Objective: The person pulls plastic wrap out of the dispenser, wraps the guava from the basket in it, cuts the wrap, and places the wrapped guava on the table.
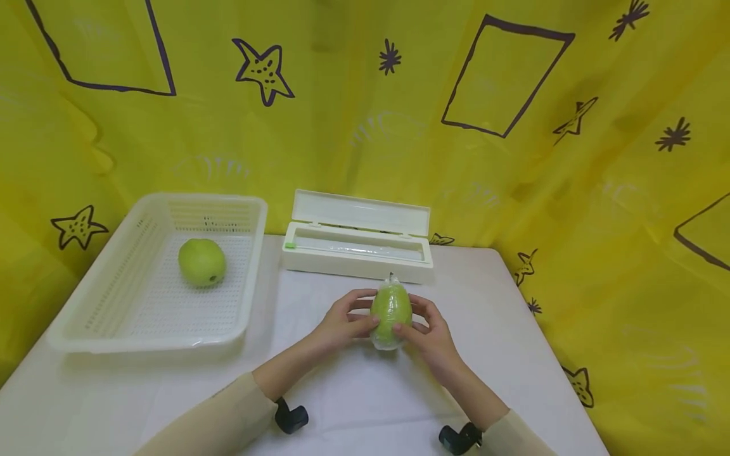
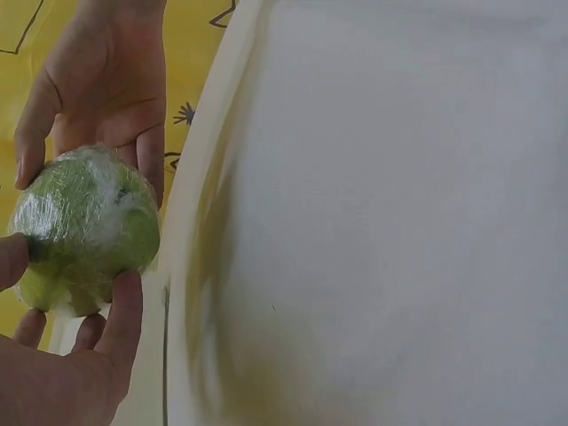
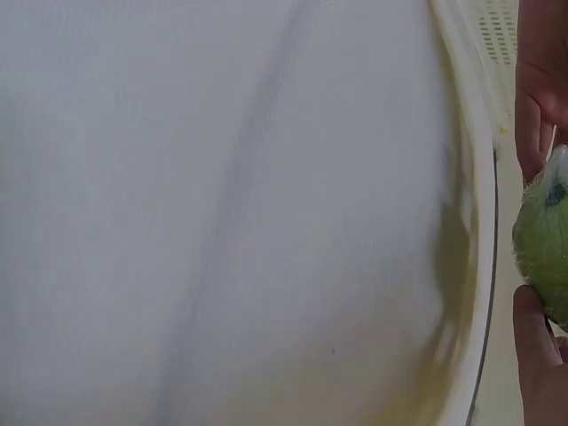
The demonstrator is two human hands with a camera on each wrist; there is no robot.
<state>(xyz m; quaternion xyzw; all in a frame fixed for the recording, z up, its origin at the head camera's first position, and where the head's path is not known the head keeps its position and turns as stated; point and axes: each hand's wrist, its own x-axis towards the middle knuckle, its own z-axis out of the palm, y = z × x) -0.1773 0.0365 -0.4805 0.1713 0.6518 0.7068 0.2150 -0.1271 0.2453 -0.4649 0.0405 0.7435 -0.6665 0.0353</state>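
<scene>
A green pear (image 1: 391, 313) wrapped in clear plastic film is held upright between both hands, its dark stem pointing up. My left hand (image 1: 349, 320) grips its left side, with the thumb on the near face and the fingers behind. On the other side, my right hand (image 1: 432, 335) holds it the same way, its thumb low on the front. The left wrist view shows the film (image 2: 84, 200) shiny and creased around the fruit. Only part of the wrapped pear (image 3: 543, 240) appears at the edge of the right wrist view.
Behind the hands stands a white cling film dispenser (image 1: 356, 269) with its lid (image 1: 362, 212) raised and a green slider (image 1: 289, 245) at its left end. To the left, a white perforated basket (image 1: 251, 266) holds an unwrapped pear (image 1: 202, 262). A yellow patterned curtain (image 1: 342, 139) hangs behind the white table (image 1: 342, 405).
</scene>
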